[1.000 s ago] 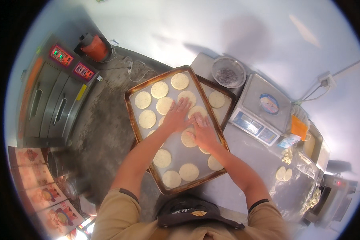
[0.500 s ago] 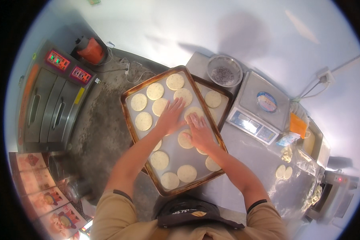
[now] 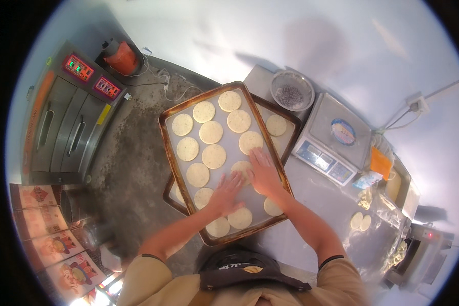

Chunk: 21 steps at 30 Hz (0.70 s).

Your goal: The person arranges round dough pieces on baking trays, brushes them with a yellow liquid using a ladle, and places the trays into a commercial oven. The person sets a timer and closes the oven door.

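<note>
A browned-rim baking tray [image 3: 164, 130] lined with pale sheet lies askew on a second tray [image 3: 295, 130], with several flat, round, pale dough discs [image 3: 210, 132] on it. My left hand [image 3: 226, 194] is open in the lower middle of the upper tray, fingertips at a disc near the centre. My right hand [image 3: 261, 173] lies open a little above and to the right, fingertips at the lower edge of another disc [image 3: 250, 140], and partly covers the discs under it.
A steel bowl of dark bits [image 3: 292, 91] and a scale [image 3: 326, 148] stand right of the trays; beyond are bags [image 3: 380, 164], oval dough pieces [image 3: 361, 221] and an appliance [image 3: 421, 255]. A steel oven [image 3: 61, 132], orange machine [image 3: 121, 57] and cords are at the left.
My left hand has moved down and slightly right from the upper middle of the tray, uncovering discs there. My right hand has shifted slightly, still open on the tray.
</note>
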Each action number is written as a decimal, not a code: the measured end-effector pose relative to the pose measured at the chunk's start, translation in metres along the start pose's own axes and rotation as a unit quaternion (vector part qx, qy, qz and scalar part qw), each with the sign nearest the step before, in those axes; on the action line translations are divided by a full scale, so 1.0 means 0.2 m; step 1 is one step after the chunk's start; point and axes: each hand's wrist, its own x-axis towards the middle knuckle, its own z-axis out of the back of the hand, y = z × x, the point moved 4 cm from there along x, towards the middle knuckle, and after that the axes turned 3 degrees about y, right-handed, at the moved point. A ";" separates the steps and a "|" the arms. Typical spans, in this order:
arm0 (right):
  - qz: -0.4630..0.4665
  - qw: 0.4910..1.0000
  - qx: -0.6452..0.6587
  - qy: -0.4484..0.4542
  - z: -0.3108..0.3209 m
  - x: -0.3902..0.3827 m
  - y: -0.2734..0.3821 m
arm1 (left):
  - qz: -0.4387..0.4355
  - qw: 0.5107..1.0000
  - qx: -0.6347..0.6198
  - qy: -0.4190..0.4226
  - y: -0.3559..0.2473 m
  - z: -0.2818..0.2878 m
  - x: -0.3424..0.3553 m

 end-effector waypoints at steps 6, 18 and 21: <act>0.036 0.998 0.017 0.041 -0.02 -0.28 0.07 | 0.004 0.997 0.075 -0.016 0.09 0.03 0.04; -0.012 1.000 -0.011 -0.009 -0.01 -0.42 0.09 | -0.002 0.996 0.073 -0.054 0.11 0.09 0.07; 0.007 1.000 0.009 0.002 0.02 -0.44 0.07 | -0.006 0.996 0.055 -0.075 0.12 0.10 0.07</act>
